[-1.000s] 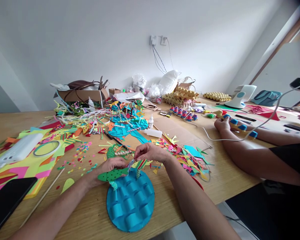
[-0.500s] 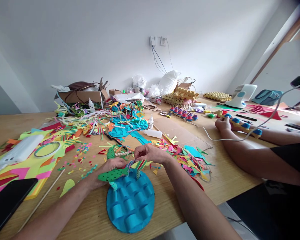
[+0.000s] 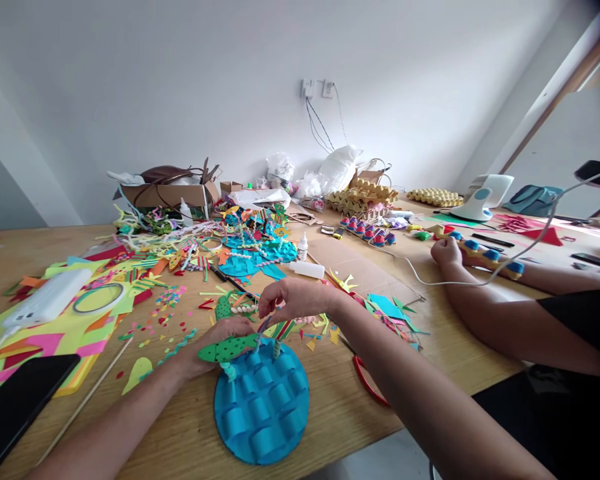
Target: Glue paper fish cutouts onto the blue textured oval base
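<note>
A round blue paper disc (image 3: 263, 413) with raised curved strips stands near the table's front edge. A green spotted paper piece (image 3: 227, 349) sits over its upper left on a pale twisted stem, and a striped paper fish (image 3: 283, 329) is at its top. My left hand (image 3: 227, 331) is behind the green piece, its fingertips mostly hidden at the disc's back edge. Above the disc's top, my right hand (image 3: 285, 300) bends down with its fingers pinched on a small purplish striped piece (image 3: 264, 325), partly hidden.
Paper scraps, a glue bottle (image 3: 303, 247), red-handled scissors (image 3: 367, 383), a phone (image 3: 25, 407) and a thin stick (image 3: 87, 397) lie around. At right, another person's hands hold a painted egg-carton strip (image 3: 490, 257).
My right hand has risen slightly and shifted left, with its wrist higher. The red scissor handle beside my right forearm shows more. The other person's near hand has closed more.
</note>
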Motion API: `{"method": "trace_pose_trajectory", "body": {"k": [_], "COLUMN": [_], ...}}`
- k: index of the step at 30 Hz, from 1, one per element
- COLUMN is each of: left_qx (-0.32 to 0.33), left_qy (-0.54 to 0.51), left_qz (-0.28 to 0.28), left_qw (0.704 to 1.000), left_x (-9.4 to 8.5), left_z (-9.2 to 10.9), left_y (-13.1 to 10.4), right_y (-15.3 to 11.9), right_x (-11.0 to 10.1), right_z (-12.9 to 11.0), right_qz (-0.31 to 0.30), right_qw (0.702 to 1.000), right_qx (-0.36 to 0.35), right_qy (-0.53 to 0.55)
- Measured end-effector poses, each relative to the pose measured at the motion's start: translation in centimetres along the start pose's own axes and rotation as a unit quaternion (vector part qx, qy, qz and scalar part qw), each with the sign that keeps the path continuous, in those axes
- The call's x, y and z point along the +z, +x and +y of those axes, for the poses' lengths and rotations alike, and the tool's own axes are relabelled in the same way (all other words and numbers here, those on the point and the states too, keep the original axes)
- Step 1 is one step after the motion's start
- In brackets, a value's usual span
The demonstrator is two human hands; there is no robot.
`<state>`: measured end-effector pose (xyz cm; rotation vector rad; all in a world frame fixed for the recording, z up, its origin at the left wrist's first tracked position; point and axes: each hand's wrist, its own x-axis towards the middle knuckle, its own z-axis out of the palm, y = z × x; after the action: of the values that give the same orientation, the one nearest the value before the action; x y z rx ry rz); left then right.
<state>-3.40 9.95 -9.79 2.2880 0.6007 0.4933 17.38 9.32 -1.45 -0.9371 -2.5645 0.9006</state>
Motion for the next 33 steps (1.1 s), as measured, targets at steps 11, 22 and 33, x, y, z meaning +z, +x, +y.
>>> {"method": "trace_pose_trajectory", "body": {"k": [11,22,33], "left_qx": [0.012,0.036,-0.034], "left_qy": [-0.025,-0.054,-0.118], "left_qz": [0.037,0.051,0.107], "left_qw": [0.999,0.997,0.987], "left_x": [0.7,0.4,1.4], "left_z": [-0.6,0.2,-0.4], "left_y": [-0.1,-0.4,-1.3], "right_y": [2.0,3.1,4.9], "right_x": [-0.5,-0.4,0.7], "right_z": [-3.5,-5.6,-6.3], "right_qz": [-0.119,-0.155,-0.183], "right_qw": [0.945,0.898,0.883], "right_qx": [0.035,0.09,0.077], "right_qy": [-0.301,-0.401,-0.425]}}
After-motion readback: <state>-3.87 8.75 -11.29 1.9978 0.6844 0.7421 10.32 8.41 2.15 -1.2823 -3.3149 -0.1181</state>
